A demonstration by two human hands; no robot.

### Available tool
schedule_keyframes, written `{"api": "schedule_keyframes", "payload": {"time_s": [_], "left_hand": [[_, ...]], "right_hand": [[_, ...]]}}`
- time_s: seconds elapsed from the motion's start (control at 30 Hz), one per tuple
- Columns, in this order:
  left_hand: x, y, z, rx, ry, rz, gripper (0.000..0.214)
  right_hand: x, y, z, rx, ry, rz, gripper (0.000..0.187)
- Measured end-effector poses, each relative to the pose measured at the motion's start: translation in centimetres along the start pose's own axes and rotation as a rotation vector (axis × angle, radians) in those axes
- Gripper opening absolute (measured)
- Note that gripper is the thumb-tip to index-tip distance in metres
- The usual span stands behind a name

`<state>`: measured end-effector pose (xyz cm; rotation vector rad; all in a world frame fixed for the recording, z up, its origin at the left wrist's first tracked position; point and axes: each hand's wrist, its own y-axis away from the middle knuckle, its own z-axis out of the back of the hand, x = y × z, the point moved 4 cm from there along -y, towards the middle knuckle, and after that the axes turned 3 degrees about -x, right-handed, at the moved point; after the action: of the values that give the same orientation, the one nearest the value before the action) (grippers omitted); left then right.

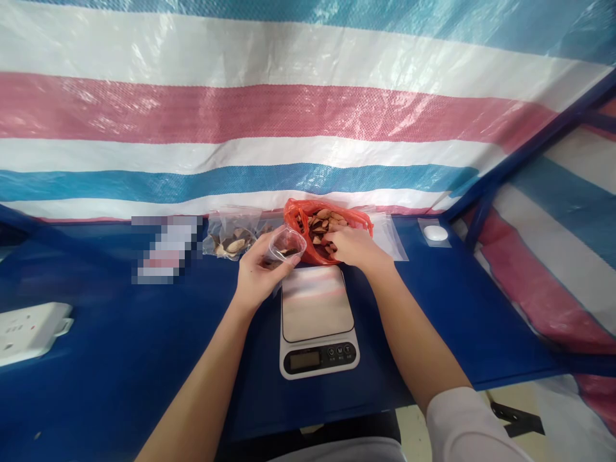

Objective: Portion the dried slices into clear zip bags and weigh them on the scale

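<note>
My left hand (260, 269) is closed around a clear plastic cup (287, 242), tilted, with some brown pieces inside. Beside it stands an opened red plastic bag (296, 215) full of brown dried slices (323, 222). My right hand (353, 247) reaches into this bag from the right, its fingers curled down among the slices; what they grip is hidden. Just in front of the bag lies a white kitchen scale (317, 308) with a bare weighing plate and a blank-looking display. The cup is held above the scale's far left corner.
A clear zip bag (231, 237) with brown and pale pieces lies left of the cup. Flat clear bags (391, 237) lie right of the red bag. A small packet with a white disc (436, 233) is farther right. A white power strip (31, 330) sits on the blue table (144, 359).
</note>
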<state>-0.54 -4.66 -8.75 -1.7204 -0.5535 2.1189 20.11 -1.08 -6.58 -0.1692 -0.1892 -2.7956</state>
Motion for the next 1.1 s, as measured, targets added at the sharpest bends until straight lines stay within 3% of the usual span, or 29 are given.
{"api": "schedule_keyframes", "payload": {"time_s": [0.4, 0.63, 0.93, 1.1], "left_hand": [[0.0, 0.0, -0.1, 0.006, 0.006, 0.017, 0.055], [-0.1, 0.0, -0.2, -0.002, 0.025, 0.014, 0.054], [-0.1, 0.0, -0.3, 0.003, 0.017, 0.048, 0.058], [-0.3, 0.1, -0.3, 0.007, -0.002, 0.046, 0.055]], "right_hand": [[-0.1, -0.5, -0.5, -0.096, 0.031, 0.057, 0.023], [-0.3, -0.3, 0.6, -0.172, -0.157, 0.06, 0.019], [-1.5, -0.6, 0.2, -0.277, -0.505, 0.204, 0.018], [-1.7, -0.3, 0.4, -0.293, -0.676, 0.216, 0.02]]}}
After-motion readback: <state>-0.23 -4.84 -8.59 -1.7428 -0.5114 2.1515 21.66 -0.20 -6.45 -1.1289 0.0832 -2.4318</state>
